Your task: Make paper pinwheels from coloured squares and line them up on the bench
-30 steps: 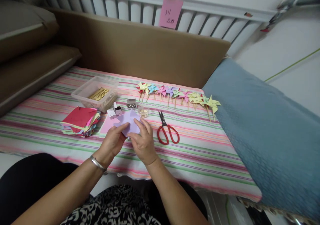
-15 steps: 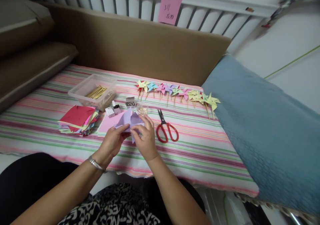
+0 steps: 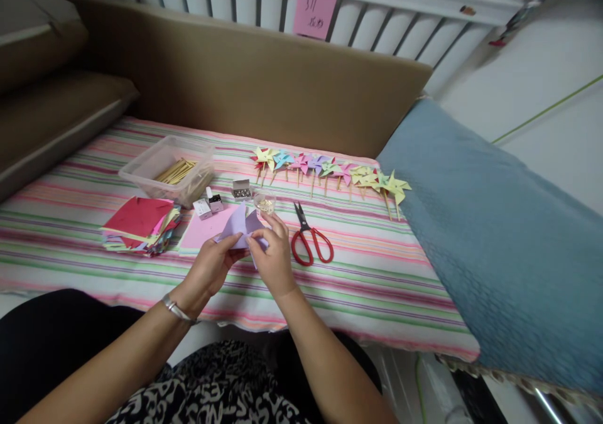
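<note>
A purple paper pinwheel piece (image 3: 235, 224), cut and partly folded, is held up between both hands. My left hand (image 3: 217, 262) grips its left side, thumb on top and fingers underneath. My right hand (image 3: 272, 254) pinches the paper near its middle, bending a flap inward. Just beyond the paper sits a small clear round tub (image 3: 264, 203) of tiny pale pieces. Under and left of it lies a stack of pink paper (image 3: 207, 226). Red-handled scissors (image 3: 309, 239) lie to the right of my right hand, blades pointing away.
A stack of coloured paper squares (image 3: 141, 218) and a clear plastic box (image 3: 136, 171) of sticks stand left. Small boxes (image 3: 242, 190) hold tiny parts. Finished pinwheels (image 3: 315, 163) line the back before a brown board (image 3: 264, 91). Blue cloth (image 3: 494, 242) covers the right side.
The right fingers have pressed a paper flap in toward the middle, and the lower point shows less. The whole view has shifted slightly; the left hand keeps its hold.
</note>
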A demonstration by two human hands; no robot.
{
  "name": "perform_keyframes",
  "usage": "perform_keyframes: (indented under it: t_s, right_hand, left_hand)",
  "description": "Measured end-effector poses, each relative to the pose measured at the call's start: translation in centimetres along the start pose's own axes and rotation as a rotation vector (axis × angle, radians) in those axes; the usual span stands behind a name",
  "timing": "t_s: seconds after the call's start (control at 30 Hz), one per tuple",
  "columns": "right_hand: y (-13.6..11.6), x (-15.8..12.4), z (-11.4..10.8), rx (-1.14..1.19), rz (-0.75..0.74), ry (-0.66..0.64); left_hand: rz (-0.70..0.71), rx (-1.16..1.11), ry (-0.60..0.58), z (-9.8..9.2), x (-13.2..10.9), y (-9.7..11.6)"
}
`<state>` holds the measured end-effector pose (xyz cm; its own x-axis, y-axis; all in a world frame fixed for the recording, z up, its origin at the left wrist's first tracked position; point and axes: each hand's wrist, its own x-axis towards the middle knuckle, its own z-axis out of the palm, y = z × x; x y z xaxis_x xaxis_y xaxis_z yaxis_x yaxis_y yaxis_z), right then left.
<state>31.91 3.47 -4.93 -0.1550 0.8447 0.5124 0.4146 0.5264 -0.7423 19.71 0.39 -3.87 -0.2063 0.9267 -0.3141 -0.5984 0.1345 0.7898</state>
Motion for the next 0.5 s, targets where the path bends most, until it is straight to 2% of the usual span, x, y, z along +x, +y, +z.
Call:
perform_keyframes:
  t_s: [0.27, 0.4, 0.5]
  right_hand:
    - [0.0, -0.1, 0.2, 0.012, 0.050, 0.019]
    - [-0.1, 0.1, 0.0, 0.054, 0.096, -0.003]
    - [0.0, 0.6, -0.9, 0.191, 0.208, -0.004]
  left_hand:
    - [0.030, 0.055, -0.059, 0.5, -0.5, 0.3]
    - [0.022, 0.121, 0.014, 0.2, -0.1, 0.4]
    - [-0.023, 0.176, 0.056, -0.2, 0.3, 1.0]
